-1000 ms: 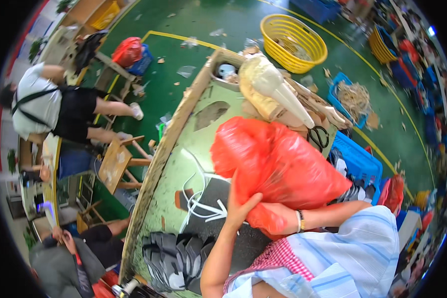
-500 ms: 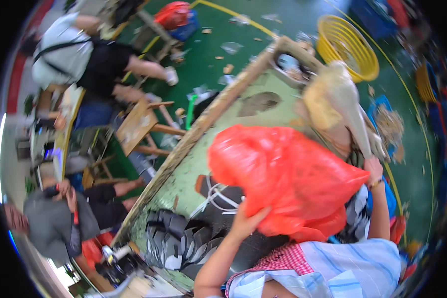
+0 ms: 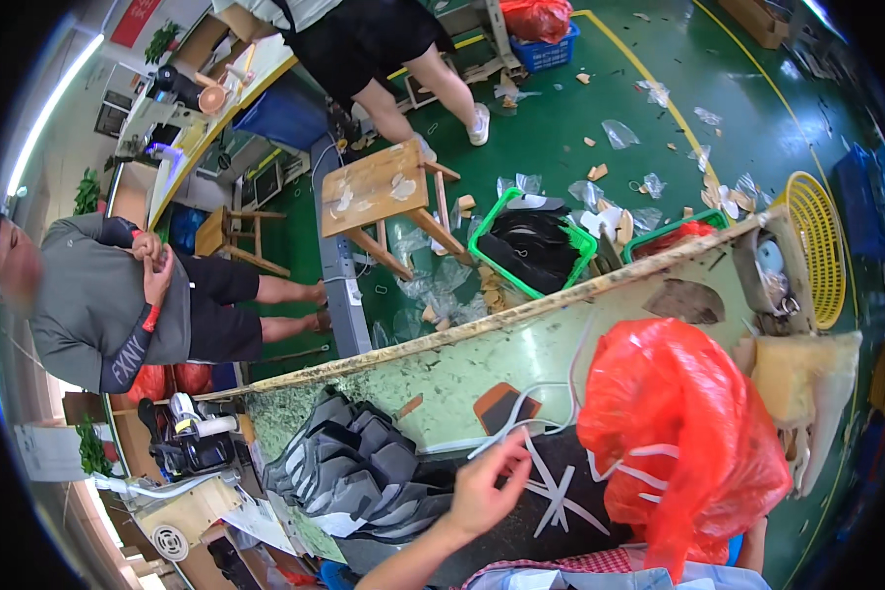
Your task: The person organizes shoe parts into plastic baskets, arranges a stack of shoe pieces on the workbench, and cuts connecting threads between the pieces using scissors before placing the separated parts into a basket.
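Head view. A worn green bench (image 3: 442, 379) with a wooden edge runs from lower left to upper right. On it lie a fanned stack of grey insoles (image 3: 364, 472), a black mat (image 3: 570, 492) crossed by white straps (image 3: 551, 482), a dark sole piece (image 3: 685, 301) and a pale bundle (image 3: 806, 383) at the right end. Beyond the bench the green floor (image 3: 580, 108) is littered with scraps and clear wrappers; on it stand a wooden stool (image 3: 383, 192), a green crate (image 3: 536, 251) of dark parts and a yellow basket (image 3: 816, 246). A seated person in grey (image 3: 108, 295) is at left; another person's legs (image 3: 433, 74) are at top.

The left hand (image 3: 487, 492) hovers over the mat, empty, fingers loosely curled and partly spread, fingertips touching or just above the straps. The red bag (image 3: 678, 442) stands on the bench just right of that hand, bulging, its lower part trailing toward the person's striped sleeve (image 3: 619, 575). The right hand is hidden behind the bag; whether it holds the bag cannot be told.

Compared with half a second earlier, the left hand has left the bag's underside, and the bag sits lower and further right. The view has swung, showing more floor and the stool.
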`<state>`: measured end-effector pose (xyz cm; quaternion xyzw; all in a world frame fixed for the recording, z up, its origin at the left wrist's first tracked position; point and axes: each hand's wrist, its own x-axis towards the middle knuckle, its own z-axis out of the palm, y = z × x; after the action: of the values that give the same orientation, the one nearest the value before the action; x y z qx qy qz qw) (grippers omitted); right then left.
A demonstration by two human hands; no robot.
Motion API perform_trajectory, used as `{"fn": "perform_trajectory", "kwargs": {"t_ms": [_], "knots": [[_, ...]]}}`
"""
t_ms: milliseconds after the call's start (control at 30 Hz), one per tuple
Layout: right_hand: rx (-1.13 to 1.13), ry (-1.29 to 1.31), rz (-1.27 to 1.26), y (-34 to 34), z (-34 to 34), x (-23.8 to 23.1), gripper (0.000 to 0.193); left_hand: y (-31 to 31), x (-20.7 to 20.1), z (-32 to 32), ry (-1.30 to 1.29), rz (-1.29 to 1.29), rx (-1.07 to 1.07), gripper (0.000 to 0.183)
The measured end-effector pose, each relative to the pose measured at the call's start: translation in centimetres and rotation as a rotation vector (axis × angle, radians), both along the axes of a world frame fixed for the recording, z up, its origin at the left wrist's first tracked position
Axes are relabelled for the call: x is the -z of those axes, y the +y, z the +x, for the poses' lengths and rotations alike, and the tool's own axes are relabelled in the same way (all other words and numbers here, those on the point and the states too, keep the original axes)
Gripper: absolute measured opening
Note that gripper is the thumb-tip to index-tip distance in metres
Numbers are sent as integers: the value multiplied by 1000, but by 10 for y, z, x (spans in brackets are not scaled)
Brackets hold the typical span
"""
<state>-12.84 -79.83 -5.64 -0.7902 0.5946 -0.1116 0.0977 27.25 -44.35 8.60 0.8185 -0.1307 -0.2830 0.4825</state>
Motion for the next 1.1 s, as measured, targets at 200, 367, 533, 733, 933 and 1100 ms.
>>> {"fn": "perform_trajectory", "kwargs": {"t_ms": [200,367,533,733,933,1100], "knots": [[-39,25,5,1,21,12,32,-49,13,194,-742,502,350,40],[-64,2,-38,-6,31,15,31,-103,87,245,-346,854,482,27],[-100,-76,-83,-17,27,4,31,-24,3,175,-515,557,175,35],[-150,-180,-175,-18,6,-17,31,149,-47,37,-824,265,-144,26],[-216,-293,-287,12,-2,-60,30,314,-36,-75,-795,265,-599,21],[-219,-434,-379,58,-17,-93,30,448,10,-64,-642,305,-944,22]]}}
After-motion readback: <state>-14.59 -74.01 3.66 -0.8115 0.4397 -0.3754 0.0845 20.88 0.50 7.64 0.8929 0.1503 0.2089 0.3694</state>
